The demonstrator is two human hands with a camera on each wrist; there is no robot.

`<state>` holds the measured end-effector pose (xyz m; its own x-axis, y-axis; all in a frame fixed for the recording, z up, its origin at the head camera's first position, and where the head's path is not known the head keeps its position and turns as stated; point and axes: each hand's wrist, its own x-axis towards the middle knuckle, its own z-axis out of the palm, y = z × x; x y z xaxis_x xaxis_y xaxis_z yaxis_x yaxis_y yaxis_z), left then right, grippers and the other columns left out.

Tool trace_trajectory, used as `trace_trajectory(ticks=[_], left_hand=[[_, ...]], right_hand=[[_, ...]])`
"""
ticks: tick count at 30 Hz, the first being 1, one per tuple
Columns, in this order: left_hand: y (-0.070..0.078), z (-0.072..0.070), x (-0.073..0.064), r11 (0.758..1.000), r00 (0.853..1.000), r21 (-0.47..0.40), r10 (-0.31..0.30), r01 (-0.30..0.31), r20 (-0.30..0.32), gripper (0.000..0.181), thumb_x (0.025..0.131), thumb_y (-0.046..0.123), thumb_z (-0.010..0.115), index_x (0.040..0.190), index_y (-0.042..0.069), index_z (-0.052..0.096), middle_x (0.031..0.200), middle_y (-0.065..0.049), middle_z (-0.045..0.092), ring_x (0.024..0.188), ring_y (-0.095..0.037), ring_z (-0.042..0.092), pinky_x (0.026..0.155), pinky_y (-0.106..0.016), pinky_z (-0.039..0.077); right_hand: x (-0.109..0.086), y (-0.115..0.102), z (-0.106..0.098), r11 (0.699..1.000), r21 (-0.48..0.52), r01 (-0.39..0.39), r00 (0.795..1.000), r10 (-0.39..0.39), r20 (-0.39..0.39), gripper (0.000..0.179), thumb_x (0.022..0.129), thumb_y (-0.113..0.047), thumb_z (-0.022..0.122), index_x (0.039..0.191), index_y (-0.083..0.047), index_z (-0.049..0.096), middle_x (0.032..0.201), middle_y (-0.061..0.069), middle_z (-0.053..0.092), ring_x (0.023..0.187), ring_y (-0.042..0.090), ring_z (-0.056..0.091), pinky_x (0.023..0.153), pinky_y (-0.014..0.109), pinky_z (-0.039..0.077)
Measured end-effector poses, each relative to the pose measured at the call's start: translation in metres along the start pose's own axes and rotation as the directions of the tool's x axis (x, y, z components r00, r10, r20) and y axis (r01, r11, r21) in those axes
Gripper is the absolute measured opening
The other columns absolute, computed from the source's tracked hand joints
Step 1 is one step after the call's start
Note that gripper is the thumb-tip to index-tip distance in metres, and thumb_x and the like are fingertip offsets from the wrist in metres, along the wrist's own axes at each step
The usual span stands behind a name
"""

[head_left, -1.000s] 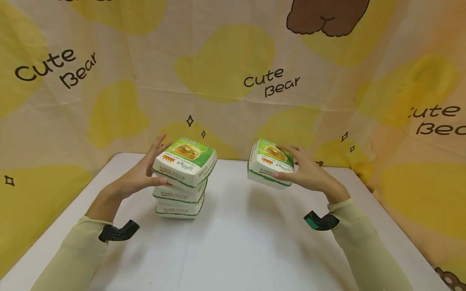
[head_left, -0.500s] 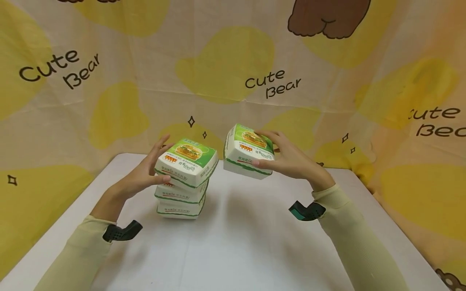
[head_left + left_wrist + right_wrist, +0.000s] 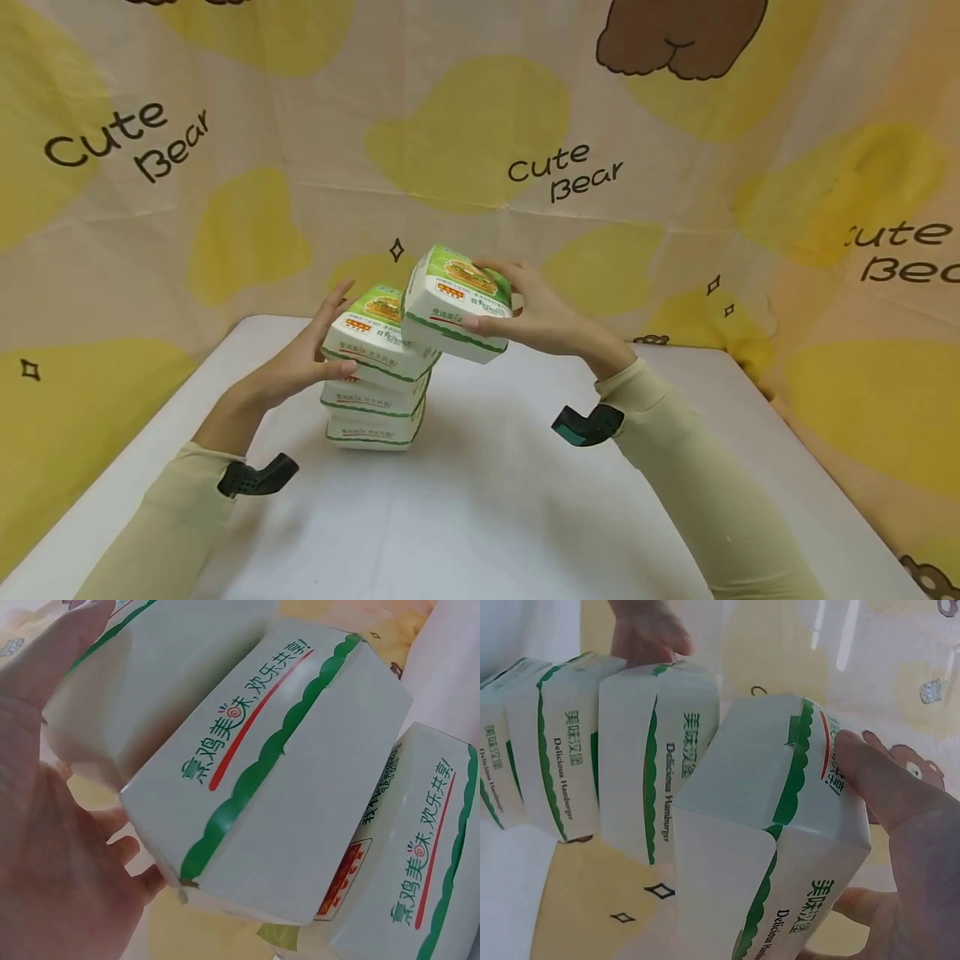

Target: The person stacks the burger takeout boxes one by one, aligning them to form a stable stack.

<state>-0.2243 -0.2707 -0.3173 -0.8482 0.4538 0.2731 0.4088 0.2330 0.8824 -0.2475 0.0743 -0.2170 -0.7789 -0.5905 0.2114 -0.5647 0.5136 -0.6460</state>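
Several white and green burger boxes are here. Three stand in a slightly uneven stack [image 3: 372,403] on the left half of the table. My left hand [image 3: 294,360] is spread beside the upper boxes, its thumb at the front of the top box [image 3: 371,348] and its fingers extended along the far left side. My right hand [image 3: 536,312] grips another burger box [image 3: 457,302] by its right side, thumb in front and fingers behind. This box is raised and tilted, overlapping the top box's right corner in the head view. The right wrist view shows it close beside the stack's top box [image 3: 656,750].
The white table [image 3: 480,508] stretches to a hanging cloth [image 3: 465,133] printed with yellow patches and "Cute Bear". Dark cameras [image 3: 258,475] sit on both wrists. Long pale sleeves cover both forearms.
My right hand has carried its burger box leftward and up, from right of the stack to over the top box's right corner. My left hand has stayed by the stack.
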Motion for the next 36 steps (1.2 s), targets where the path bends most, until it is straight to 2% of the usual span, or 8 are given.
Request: trace_trajectory(ticks=[4, 10, 17, 21, 24, 27, 32, 36], left_hand=[[0.000, 0.001, 0.002, 1.000, 1.000, 0.018, -0.012, 0.012, 0.020, 0.107, 0.092, 0.026, 0.069, 0.161, 0.038, -0.012, 0.168, -0.019, 0.008, 0.140, -0.045, 0.035, 0.108, -0.073, 0.030], [-0.002, 0.001, 0.005, 1.000, 1.000, 0.022, -0.017, 0.016, 0.023, 0.107, 0.092, 0.029, 0.068, 0.160, 0.039, -0.013, 0.168, -0.018, 0.006, 0.143, -0.044, 0.031, 0.110, -0.077, 0.023], [-0.005, 0.001, 0.005, 1.000, 1.000, 0.018, -0.017, 0.016, 0.025, 0.107, 0.092, 0.027, 0.068, 0.160, 0.039, -0.014, 0.166, -0.019, 0.014, 0.135, -0.044, 0.043, 0.106, -0.070, 0.036], [-0.007, 0.001, 0.004, 1.000, 1.000, 0.006, -0.014, 0.014, 0.022, 0.107, 0.092, 0.024, 0.068, 0.160, 0.038, -0.013, 0.161, -0.021, 0.027, 0.132, -0.039, 0.049, 0.103, -0.066, 0.041], [-0.008, 0.000, 0.003, 1.000, 1.000, -0.012, -0.007, 0.008, 0.027, 0.106, 0.091, 0.019, 0.069, 0.161, 0.038, -0.009, 0.153, -0.020, 0.042, 0.126, -0.030, 0.058, 0.098, -0.059, 0.048], [-0.009, -0.001, 0.003, 0.999, 0.999, -0.041, 0.010, -0.008, 0.048, 0.102, 0.091, 0.019, 0.071, 0.162, 0.037, -0.001, 0.144, -0.011, 0.054, 0.120, -0.021, 0.064, 0.095, -0.052, 0.053], [-0.009, -0.002, -0.002, 1.000, 0.999, -0.021, 0.008, -0.007, 0.049, 0.080, 0.092, 0.015, 0.069, 0.157, 0.021, 0.022, 0.131, 0.005, 0.062, 0.115, -0.015, 0.066, 0.092, -0.043, 0.055], [-0.007, -0.002, -0.003, 1.000, 0.999, 0.010, 0.004, -0.005, 0.045, 0.066, 0.093, 0.011, 0.066, 0.150, 0.015, 0.034, 0.129, 0.009, 0.064, 0.113, -0.014, 0.067, 0.092, -0.041, 0.055]], right_hand=[[0.006, -0.004, 0.001, 0.999, -0.048, 0.000, 1.000, 0.001, 0.004, 0.083, 0.085, -0.042, 0.077, 0.156, -0.026, 0.038, 0.156, 0.008, 0.035, 0.128, 0.026, 0.044, 0.097, 0.043, 0.052], [0.011, -0.011, -0.003, 0.993, -0.119, 0.003, 1.000, 0.001, 0.028, 0.084, 0.084, -0.046, 0.076, 0.156, -0.027, 0.037, 0.154, 0.007, 0.037, 0.132, 0.026, 0.040, 0.104, 0.050, 0.044], [0.016, -0.021, -0.003, 0.984, -0.177, -0.017, 0.998, 0.028, 0.061, 0.086, 0.084, -0.054, 0.074, 0.157, -0.031, 0.035, 0.154, 0.007, 0.037, 0.131, 0.025, 0.041, 0.106, 0.050, 0.042], [0.022, -0.027, -0.001, 0.976, -0.216, 0.010, 0.997, 0.006, 0.073, 0.086, 0.085, -0.056, 0.072, 0.157, -0.031, 0.034, 0.154, 0.005, 0.039, 0.133, 0.023, 0.042, 0.107, 0.050, 0.042], [0.028, -0.034, 0.002, 0.980, -0.196, 0.042, 0.995, -0.024, 0.094, 0.084, 0.085, -0.055, 0.073, 0.154, -0.026, 0.035, 0.145, 0.002, 0.047, 0.128, 0.021, 0.047, 0.106, 0.047, 0.044], [0.033, -0.042, 0.006, 0.982, -0.177, 0.069, 0.993, -0.050, 0.106, 0.080, 0.085, -0.054, 0.074, 0.149, -0.023, 0.038, 0.137, 0.001, 0.052, 0.121, 0.019, 0.051, 0.104, 0.044, 0.045], [0.042, -0.053, 0.018, 0.974, -0.206, 0.090, 0.992, -0.071, 0.101, 0.078, 0.087, -0.055, 0.071, 0.152, -0.026, 0.039, 0.152, 0.001, 0.041, 0.128, 0.021, 0.046, 0.106, 0.044, 0.044], [0.047, -0.060, 0.026, 0.975, -0.191, 0.110, 0.990, -0.091, 0.105, 0.079, 0.089, -0.053, 0.069, 0.156, -0.026, 0.036, 0.160, 0.002, 0.030, 0.133, 0.022, 0.045, 0.108, 0.045, 0.044]])
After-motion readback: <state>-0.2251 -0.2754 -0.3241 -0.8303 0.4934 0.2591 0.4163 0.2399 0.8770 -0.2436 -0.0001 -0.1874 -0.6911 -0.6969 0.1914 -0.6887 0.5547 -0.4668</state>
